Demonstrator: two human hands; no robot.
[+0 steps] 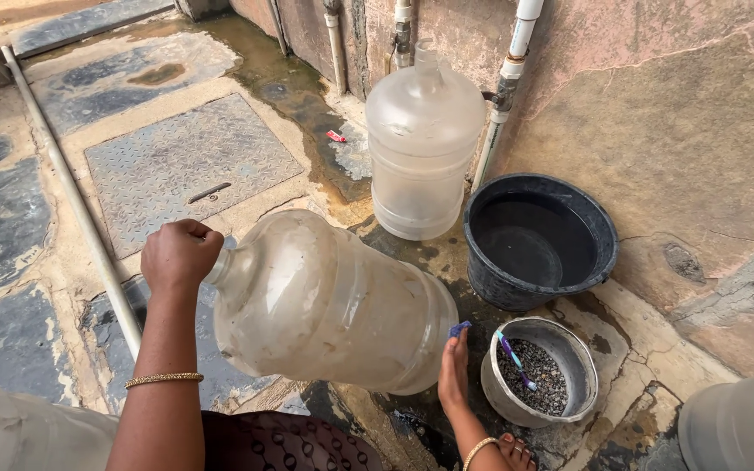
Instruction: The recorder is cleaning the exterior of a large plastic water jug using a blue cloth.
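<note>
I had the big cloudy water jug (329, 301) tipped on its side above the wet paving, my left hand (178, 255) clamped over its neck and my right hand (454, 371) flat against its base, perhaps pinching a blue scrap. Keeping the mouth sealed and the base braced gave the steadiest hold beside the grit bowl (582, 388).

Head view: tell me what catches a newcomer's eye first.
A big cloudy water jug lies tipped on its side at centre, the left hand gripping its neck and the right hand at its base. Behind it stands a second jug, beside a black bucket.
</note>
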